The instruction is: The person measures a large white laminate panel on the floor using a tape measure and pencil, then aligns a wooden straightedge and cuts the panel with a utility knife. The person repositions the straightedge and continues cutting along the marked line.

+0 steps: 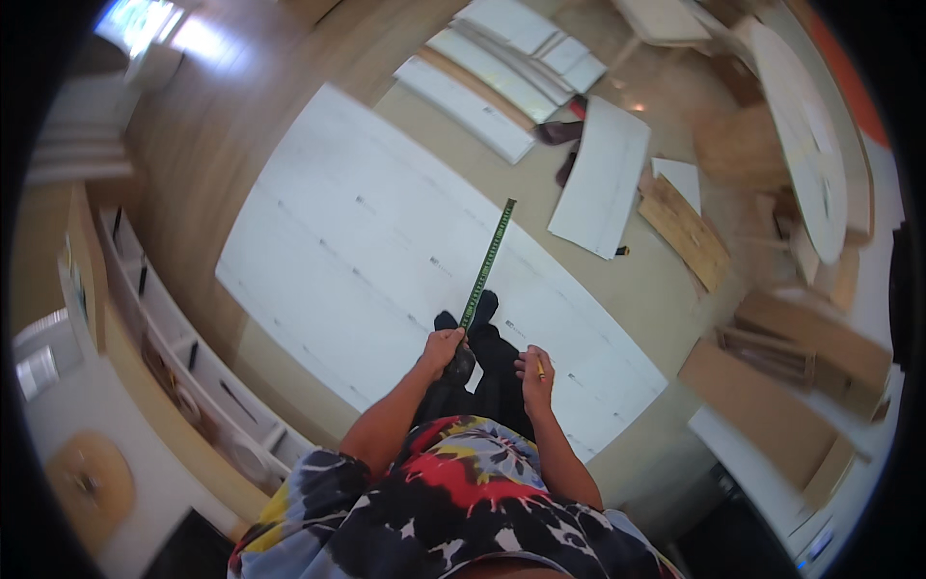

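My left hand point(444, 351) is closed on a tape measure. Its green blade point(489, 261) sticks out stiffly, away from me and slightly right, over a large white printed sheet point(318, 193) on the floor. The dark tape case is partly hidden by the hand and hard to tell from my dark trousers. My right hand point(536, 378), a little to the right, has its fingers curled round a thin yellow pencil point(540, 368). My dark-covered feet point(487, 307) are on the white sheet, below the blade.
White boards point(482, 82) lie stacked at the far side. Nearer on the right are a white panel point(603, 174) and a brown wooden board point(685, 232). Cardboard boxes point(762, 405) stand at the right; a long shelf unit point(183, 338) runs along the left.
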Demonstrator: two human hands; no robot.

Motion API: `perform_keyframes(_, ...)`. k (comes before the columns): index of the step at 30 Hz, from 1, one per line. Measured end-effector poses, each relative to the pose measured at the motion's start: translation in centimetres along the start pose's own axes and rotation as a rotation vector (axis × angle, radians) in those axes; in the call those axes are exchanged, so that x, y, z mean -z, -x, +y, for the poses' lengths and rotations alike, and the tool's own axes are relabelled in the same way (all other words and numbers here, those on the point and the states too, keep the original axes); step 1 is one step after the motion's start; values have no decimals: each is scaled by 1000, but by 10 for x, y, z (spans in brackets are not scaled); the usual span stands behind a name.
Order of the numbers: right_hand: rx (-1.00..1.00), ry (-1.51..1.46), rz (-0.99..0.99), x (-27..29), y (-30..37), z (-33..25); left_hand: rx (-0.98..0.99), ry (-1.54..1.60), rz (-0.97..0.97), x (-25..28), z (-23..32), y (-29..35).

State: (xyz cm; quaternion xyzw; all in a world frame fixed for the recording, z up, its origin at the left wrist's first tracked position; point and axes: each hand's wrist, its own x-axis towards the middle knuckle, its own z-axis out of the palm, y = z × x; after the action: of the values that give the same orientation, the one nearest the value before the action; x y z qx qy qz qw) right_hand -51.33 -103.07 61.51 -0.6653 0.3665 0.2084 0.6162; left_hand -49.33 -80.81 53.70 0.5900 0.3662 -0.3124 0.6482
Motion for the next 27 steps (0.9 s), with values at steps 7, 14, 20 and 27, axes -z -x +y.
perform_keyframes(7,32,281,-281,25,-17,27,-35,-511,158,51,-83,21)
perform_keyframes(14,372,731,-633,13,-119,118,-124,-1001,176,81,-125,-73)
perform_keyframes(20,367,811,-563,6,-208,183,-30,-827,240,59,-176,-254)
perform_keyframes(27,236,774,-692,-38,-239,237,-173,-774,293,53,-205,-392)
